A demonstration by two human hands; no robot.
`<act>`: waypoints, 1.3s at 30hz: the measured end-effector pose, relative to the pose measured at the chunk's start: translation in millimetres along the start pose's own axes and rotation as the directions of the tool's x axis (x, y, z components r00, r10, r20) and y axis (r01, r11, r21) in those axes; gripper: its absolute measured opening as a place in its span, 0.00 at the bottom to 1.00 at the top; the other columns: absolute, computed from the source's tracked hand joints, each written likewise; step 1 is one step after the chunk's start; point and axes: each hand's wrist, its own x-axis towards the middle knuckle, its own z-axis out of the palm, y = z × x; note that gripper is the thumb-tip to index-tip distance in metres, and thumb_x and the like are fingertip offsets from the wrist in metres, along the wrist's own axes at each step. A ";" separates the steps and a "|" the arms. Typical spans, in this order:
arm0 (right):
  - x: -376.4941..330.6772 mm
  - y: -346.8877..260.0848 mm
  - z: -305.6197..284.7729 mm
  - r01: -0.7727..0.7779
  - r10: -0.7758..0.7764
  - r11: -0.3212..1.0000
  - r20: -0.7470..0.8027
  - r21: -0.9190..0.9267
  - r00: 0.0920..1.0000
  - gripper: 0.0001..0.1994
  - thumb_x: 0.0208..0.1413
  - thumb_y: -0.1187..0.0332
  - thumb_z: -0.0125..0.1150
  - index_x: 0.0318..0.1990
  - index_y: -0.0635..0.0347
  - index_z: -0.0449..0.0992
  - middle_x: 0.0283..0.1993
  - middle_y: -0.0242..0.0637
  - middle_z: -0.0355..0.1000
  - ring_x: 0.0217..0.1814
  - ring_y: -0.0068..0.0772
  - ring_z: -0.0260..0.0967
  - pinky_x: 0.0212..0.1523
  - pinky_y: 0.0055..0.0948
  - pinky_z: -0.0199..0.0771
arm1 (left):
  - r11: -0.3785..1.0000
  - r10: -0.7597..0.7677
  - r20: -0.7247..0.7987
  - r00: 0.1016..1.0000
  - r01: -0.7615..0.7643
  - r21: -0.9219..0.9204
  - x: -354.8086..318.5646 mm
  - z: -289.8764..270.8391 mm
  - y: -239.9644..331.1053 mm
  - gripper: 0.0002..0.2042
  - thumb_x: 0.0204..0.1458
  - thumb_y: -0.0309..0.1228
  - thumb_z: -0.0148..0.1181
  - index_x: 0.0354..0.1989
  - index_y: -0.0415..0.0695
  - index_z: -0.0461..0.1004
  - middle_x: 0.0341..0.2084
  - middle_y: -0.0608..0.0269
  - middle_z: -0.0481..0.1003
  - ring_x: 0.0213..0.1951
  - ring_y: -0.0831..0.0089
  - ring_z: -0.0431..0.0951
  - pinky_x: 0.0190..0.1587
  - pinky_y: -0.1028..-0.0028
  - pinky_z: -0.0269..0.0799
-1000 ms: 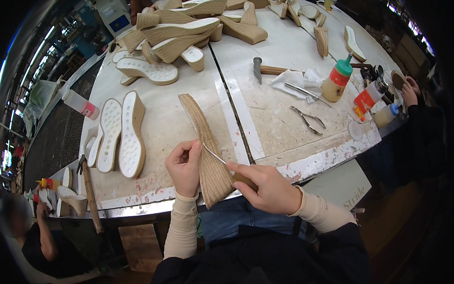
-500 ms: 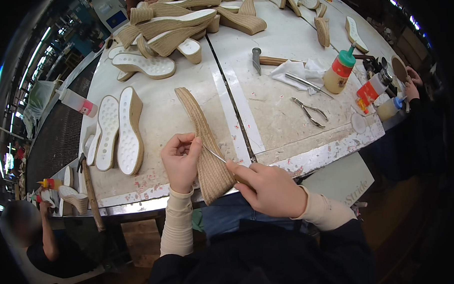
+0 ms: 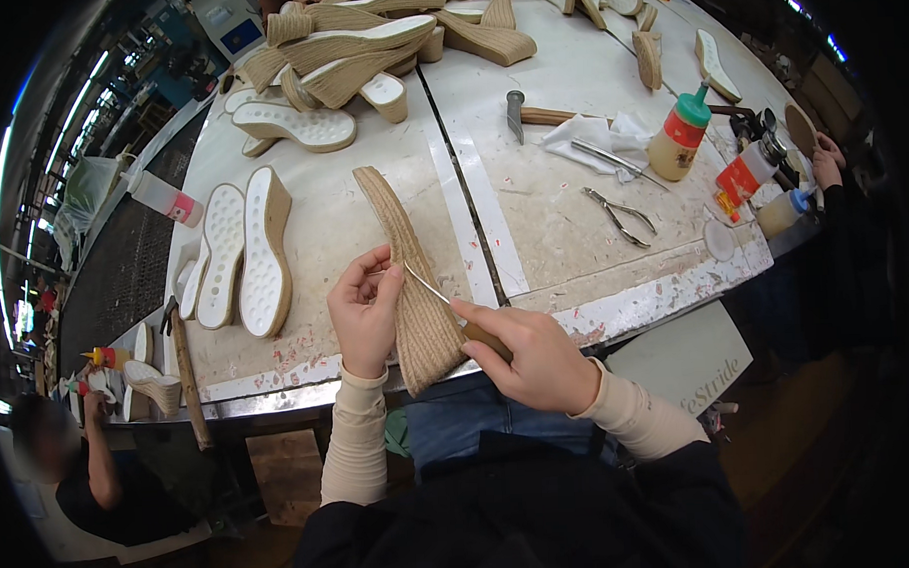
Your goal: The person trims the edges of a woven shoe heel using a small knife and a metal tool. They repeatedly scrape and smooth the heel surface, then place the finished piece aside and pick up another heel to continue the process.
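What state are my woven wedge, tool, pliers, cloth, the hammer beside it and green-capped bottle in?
Woven wedge: woven side up, broad end near
Tool: in right grip, tip at wedge
Pliers: lying, handles spread
Cloth: crumpled
Hammer: lying, handle partly hidden
Green-capped bottle: standing

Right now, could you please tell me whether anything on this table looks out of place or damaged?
At left, a hammer lies with its handle jutting past the near edge of the table, where it might get knocked. The table also looks worn along that edge, with red and pale flecks.
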 end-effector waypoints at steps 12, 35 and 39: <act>4.4 -19.1 1.8 -0.057 0.093 0.953 0.109 -0.298 0.990 0.22 0.53 0.73 0.60 0.57 0.63 0.70 0.27 0.48 0.71 0.26 0.50 0.72 0.31 0.41 0.72 | 0.998 -0.037 -0.043 0.998 0.039 0.044 -0.3 3.0 -1.3 0.12 0.55 0.20 0.58 0.47 0.28 0.73 0.28 0.69 0.74 0.26 0.88 0.69 0.31 0.86 0.65; 4.2 -10.5 -7.3 -0.009 0.028 0.987 0.120 -0.160 0.992 0.22 0.53 0.73 0.60 0.56 0.66 0.70 0.27 0.47 0.73 0.26 0.50 0.72 0.29 0.40 0.71 | 0.998 -0.026 0.042 0.999 0.028 -0.052 1.0 0.8 -5.5 0.15 0.57 0.20 0.55 0.52 0.29 0.70 0.38 0.64 0.74 0.33 0.86 0.71 0.37 0.85 0.67; 12.5 -18.0 -20.5 0.029 0.025 0.962 0.194 -0.272 0.981 0.21 0.53 0.73 0.60 0.56 0.65 0.71 0.26 0.46 0.72 0.23 0.47 0.70 0.25 0.38 0.69 | 0.998 -0.022 0.028 0.999 0.024 -0.061 0.3 3.5 -3.5 0.14 0.57 0.20 0.55 0.50 0.29 0.71 0.36 0.66 0.73 0.32 0.86 0.70 0.36 0.85 0.67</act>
